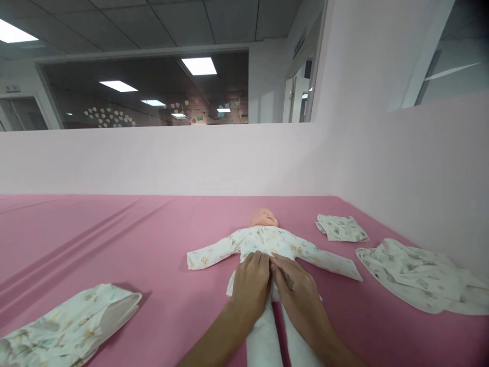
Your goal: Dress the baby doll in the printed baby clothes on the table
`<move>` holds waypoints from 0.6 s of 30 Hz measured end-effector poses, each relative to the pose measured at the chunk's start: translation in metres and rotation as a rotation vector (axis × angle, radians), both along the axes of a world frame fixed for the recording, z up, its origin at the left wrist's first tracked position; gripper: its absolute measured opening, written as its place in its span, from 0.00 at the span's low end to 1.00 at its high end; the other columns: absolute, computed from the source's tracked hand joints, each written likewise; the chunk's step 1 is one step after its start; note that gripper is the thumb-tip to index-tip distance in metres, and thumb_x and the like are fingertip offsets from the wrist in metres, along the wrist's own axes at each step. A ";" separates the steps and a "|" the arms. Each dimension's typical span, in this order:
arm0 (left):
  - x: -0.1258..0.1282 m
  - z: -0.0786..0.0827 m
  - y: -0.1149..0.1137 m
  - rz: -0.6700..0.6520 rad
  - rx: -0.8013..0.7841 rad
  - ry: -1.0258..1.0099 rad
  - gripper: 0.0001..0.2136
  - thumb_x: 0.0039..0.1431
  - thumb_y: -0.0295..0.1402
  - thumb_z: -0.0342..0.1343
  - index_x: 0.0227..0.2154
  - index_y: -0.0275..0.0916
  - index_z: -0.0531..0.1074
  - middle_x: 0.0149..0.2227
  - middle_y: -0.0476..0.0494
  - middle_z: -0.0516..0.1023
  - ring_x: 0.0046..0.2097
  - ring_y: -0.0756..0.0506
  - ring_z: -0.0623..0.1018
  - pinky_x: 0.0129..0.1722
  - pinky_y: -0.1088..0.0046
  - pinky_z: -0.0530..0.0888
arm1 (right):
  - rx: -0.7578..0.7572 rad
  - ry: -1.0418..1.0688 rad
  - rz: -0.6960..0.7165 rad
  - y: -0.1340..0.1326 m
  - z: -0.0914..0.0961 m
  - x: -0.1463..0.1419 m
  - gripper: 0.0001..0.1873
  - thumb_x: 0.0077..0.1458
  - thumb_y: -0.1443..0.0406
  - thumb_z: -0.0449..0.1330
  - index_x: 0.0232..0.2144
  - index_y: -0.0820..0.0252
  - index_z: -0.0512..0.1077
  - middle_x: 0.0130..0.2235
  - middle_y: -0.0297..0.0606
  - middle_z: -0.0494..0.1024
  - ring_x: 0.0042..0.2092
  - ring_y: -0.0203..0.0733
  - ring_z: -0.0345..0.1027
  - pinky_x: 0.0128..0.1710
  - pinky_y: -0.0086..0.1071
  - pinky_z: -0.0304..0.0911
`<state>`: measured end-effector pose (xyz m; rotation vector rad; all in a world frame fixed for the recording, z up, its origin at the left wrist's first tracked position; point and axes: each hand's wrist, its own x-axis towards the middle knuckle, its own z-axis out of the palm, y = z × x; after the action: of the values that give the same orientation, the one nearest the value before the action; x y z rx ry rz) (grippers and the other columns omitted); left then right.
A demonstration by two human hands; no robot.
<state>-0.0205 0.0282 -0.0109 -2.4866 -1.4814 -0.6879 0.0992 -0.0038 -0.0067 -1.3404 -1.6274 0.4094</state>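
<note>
A baby doll (264, 217) lies on its back with its head toward the wall. It wears a white patterned baby shirt (254, 238), sleeves spread out to both sides, and plain white pants (263, 339) on its legs. Over the middle of the shirt front, my left hand (252, 280) and my right hand (296, 283) meet, fingertips close together. Both hands are closed with bent fingers pinching the shirt's front; the exact spot they grip is hidden beneath them.
A pink sheet (160, 244) covers the surface. Patterned baby pants (72, 326) lie at the lower left. At the right are a folded patterned cloth (341, 228) and a larger crumpled white cloth (420, 275). White walls (171, 160) stand behind and to the right.
</note>
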 end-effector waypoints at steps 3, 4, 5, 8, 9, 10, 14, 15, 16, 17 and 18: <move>-0.003 0.003 0.002 -0.026 -0.075 -0.178 0.08 0.57 0.23 0.44 0.27 0.39 0.64 0.31 0.45 0.73 0.33 0.45 0.70 0.29 0.70 0.61 | 0.023 -0.088 0.008 0.000 -0.005 0.001 0.22 0.61 0.63 0.46 0.51 0.58 0.73 0.54 0.41 0.74 0.57 0.47 0.66 0.58 0.45 0.62; -0.004 0.006 0.002 -0.039 -0.117 -0.241 0.09 0.58 0.23 0.43 0.25 0.40 0.62 0.30 0.46 0.73 0.32 0.46 0.69 0.29 0.70 0.60 | 0.022 -0.118 0.011 0.000 -0.006 0.001 0.22 0.61 0.64 0.46 0.52 0.58 0.72 0.55 0.41 0.74 0.58 0.47 0.64 0.59 0.46 0.60; -0.005 0.010 0.002 -0.059 -0.165 -0.306 0.10 0.58 0.24 0.42 0.23 0.40 0.61 0.29 0.47 0.72 0.31 0.47 0.68 0.28 0.71 0.59 | 0.022 -0.146 0.014 0.000 -0.007 0.002 0.23 0.60 0.65 0.46 0.53 0.58 0.71 0.55 0.40 0.73 0.59 0.47 0.63 0.60 0.47 0.59; -0.008 0.020 0.002 -0.136 -0.319 -0.478 0.11 0.57 0.26 0.41 0.20 0.40 0.60 0.25 0.50 0.69 0.28 0.49 0.66 0.28 0.73 0.59 | 0.022 -0.234 0.033 0.000 -0.009 0.002 0.24 0.59 0.69 0.45 0.53 0.56 0.72 0.58 0.38 0.70 0.61 0.47 0.60 0.62 0.49 0.54; -0.009 0.023 0.002 -0.153 -0.363 -0.521 0.11 0.56 0.26 0.41 0.20 0.40 0.60 0.23 0.51 0.68 0.27 0.50 0.65 0.28 0.73 0.59 | 0.021 -0.258 0.041 0.000 -0.009 0.002 0.25 0.58 0.70 0.44 0.52 0.56 0.72 0.59 0.37 0.69 0.62 0.47 0.59 0.62 0.50 0.54; -0.010 0.025 0.002 -0.162 -0.401 -0.558 0.11 0.56 0.27 0.41 0.20 0.40 0.60 0.22 0.52 0.66 0.27 0.50 0.64 0.27 0.74 0.59 | 0.023 -0.276 0.046 0.000 -0.009 0.002 0.25 0.58 0.71 0.44 0.50 0.55 0.73 0.59 0.37 0.69 0.62 0.47 0.59 0.62 0.50 0.53; -0.009 0.026 0.004 -0.137 -0.468 -0.669 0.13 0.59 0.33 0.42 0.18 0.40 0.57 0.20 0.53 0.62 0.25 0.51 0.61 0.25 0.75 0.57 | 0.045 -0.325 0.050 -0.002 -0.009 0.001 0.25 0.56 0.72 0.43 0.46 0.55 0.76 0.59 0.36 0.68 0.62 0.46 0.58 0.62 0.48 0.54; -0.009 0.026 0.004 -0.122 -0.468 -0.680 0.14 0.59 0.34 0.42 0.18 0.40 0.56 0.20 0.54 0.61 0.25 0.51 0.61 0.25 0.75 0.57 | 0.046 -0.334 0.052 -0.002 -0.009 0.001 0.25 0.56 0.72 0.43 0.46 0.56 0.75 0.60 0.36 0.68 0.62 0.45 0.58 0.62 0.48 0.54; -0.008 0.025 0.004 -0.105 -0.464 -0.684 0.14 0.59 0.35 0.42 0.18 0.40 0.55 0.20 0.54 0.61 0.25 0.52 0.60 0.25 0.75 0.56 | 0.042 -0.344 0.056 -0.002 -0.009 0.001 0.25 0.56 0.72 0.43 0.47 0.56 0.75 0.60 0.36 0.67 0.62 0.45 0.58 0.62 0.47 0.54; -0.007 0.025 0.005 -0.089 -0.458 -0.683 0.14 0.58 0.34 0.43 0.18 0.40 0.55 0.20 0.54 0.61 0.25 0.52 0.60 0.25 0.74 0.56 | 0.035 -0.351 0.064 -0.002 -0.009 0.001 0.25 0.56 0.72 0.43 0.47 0.56 0.75 0.61 0.36 0.67 0.63 0.45 0.57 0.62 0.47 0.54; -0.006 0.025 0.005 -0.078 -0.451 -0.678 0.14 0.57 0.34 0.44 0.17 0.39 0.54 0.20 0.54 0.61 0.25 0.52 0.60 0.25 0.74 0.55 | 0.031 -0.355 0.071 -0.003 -0.009 0.001 0.25 0.56 0.72 0.43 0.47 0.56 0.75 0.61 0.36 0.66 0.63 0.45 0.56 0.62 0.47 0.54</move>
<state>-0.0267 0.0333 0.0136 -2.7992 -1.9366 -1.4672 0.1004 -0.0064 -0.0157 -1.3921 -1.9677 0.1931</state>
